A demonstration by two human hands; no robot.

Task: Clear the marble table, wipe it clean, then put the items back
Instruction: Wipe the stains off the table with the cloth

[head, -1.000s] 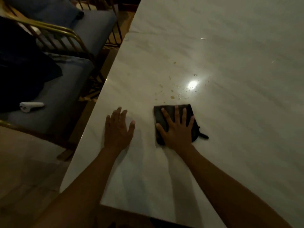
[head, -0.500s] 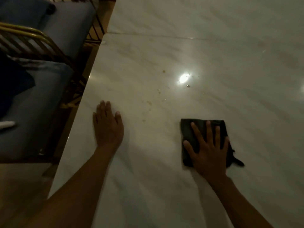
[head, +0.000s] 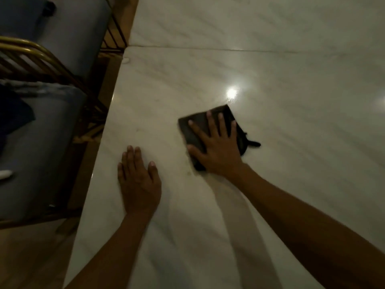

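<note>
The right hand (head: 216,146) lies flat with fingers spread on a dark, folded square cloth (head: 210,130), pressing it against the pale veined marble table (head: 291,142). The spread appears meant to load the whole pad evenly, which suits the wiping stage of the task. The cloth sits near the table's middle in view, at about 1 o'clock from the left hand (head: 138,180) and just below a bright lamp reflection (head: 231,93) on the polish. A thin dark tab or loop of the cloth trails out at its 3 o'clock side.

The left hand rests palm down on bare marble near the table's left edge, fingers straight and close together, holding nothing; judged as a brace for the reaching body.

At 9 o'clock, off the table, stand blue-grey cushioned chairs with brass-coloured tube frames (head: 41,126). A small white object (head: 5,174) lies on the near seat, cut by the frame edge and not identifiable. A dark mass on that same seat cannot be made out.

Light is poor. The cloth's near edge is blurred. No crumbs or stains can be confirmed on the marble. The palm hides the cloth's centre. The table's far and right limits fall outside view.
</note>
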